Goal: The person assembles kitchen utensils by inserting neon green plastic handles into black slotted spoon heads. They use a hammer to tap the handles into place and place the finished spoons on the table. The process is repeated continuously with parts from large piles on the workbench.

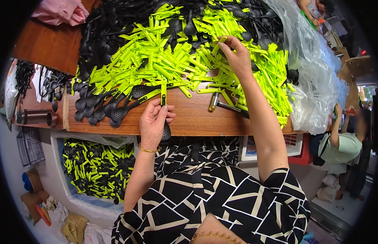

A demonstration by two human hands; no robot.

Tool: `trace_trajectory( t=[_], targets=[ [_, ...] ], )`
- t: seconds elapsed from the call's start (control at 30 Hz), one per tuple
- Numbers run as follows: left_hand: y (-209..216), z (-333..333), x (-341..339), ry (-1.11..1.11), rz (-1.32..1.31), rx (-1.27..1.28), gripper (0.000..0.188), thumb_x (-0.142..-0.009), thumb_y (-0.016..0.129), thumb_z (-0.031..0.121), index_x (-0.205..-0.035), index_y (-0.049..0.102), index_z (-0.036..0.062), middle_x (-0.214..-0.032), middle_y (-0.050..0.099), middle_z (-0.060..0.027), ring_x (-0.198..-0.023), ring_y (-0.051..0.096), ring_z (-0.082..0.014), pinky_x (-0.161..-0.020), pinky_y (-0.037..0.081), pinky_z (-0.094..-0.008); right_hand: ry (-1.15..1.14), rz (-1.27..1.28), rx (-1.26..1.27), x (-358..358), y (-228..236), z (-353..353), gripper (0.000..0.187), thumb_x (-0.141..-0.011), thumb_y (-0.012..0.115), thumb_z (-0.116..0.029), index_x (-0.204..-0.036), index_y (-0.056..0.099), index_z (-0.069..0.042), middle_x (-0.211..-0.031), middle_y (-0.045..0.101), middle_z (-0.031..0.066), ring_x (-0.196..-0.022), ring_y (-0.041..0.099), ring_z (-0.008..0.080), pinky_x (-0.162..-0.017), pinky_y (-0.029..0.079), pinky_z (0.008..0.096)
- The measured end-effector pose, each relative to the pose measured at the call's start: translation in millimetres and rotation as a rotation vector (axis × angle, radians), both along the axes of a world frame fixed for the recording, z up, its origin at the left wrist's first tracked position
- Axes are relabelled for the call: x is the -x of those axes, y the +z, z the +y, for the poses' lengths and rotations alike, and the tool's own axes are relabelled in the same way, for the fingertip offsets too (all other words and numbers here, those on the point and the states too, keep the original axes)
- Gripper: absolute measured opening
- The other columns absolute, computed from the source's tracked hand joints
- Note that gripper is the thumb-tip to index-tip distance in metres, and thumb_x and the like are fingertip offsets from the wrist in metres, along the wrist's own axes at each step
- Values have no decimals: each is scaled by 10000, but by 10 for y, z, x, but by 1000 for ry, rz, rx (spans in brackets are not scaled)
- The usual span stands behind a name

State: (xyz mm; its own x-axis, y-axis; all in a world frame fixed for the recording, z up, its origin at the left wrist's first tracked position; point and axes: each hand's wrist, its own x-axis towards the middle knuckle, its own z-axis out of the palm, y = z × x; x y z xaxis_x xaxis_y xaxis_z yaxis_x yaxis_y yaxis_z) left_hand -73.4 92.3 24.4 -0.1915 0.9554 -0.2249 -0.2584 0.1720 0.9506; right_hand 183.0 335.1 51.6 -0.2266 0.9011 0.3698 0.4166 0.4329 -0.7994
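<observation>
Close to the table's near edge, my left hand (154, 121) is closed around a black perforated spoon (166, 132). Its head points down toward me, and its handle, partly lime green, stands up past my fingers. My right hand (237, 57) reaches to the far pile and pinches a lime-green handle piece (222, 40). Around it spreads a big heap of loose green handle pieces (156, 67). Black spoons and other dark utensil parts (109, 34) lie piled behind them. Left of my left hand, several spoons (100, 107) lie with their perforated heads toward me.
A hammer (214, 101) rests on the wooden table (185, 116) between my arms. Clear plastic sheeting (311, 85) covers the right side. Below the table at left, a bin (61, 171) holds many black-and-green utensils. A metallic cylinder (36, 118) lies far left. Another person (343, 142) is at right.
</observation>
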Motion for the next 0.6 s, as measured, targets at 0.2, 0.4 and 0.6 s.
trace_trajectory(
  t=[0.2,0.4,0.6],
  targets=[
    [-31,-19,-64,-72,159,-35,319,-1098,602,124,-1378,548,-20,-1167,765,-122,-931,717,-108,-818,562,-235,113,418,445,50,-47,-517,313,-1025,711,-126,-1311,641,-19,-1070,802,98,-937,722,101,-867,558,263],
    [-36,-23,-52,-50,154,-67,316,-1098,606,130,-1373,554,-15,-1176,767,-129,-934,719,-110,-826,561,-237,150,441,543,35,-106,-617,294,-1031,707,-136,-1303,644,-44,-1075,798,111,-985,727,123,-910,560,280],
    [-31,-28,-43,-48,163,-60,279,-1096,599,120,-1324,565,-37,-1160,777,-139,-914,741,-134,-800,575,-261,201,-245,331,-14,49,-893,248,-1025,713,-236,-1164,760,-36,-1128,779,69,-1036,710,150,-950,540,324]
  ],
)
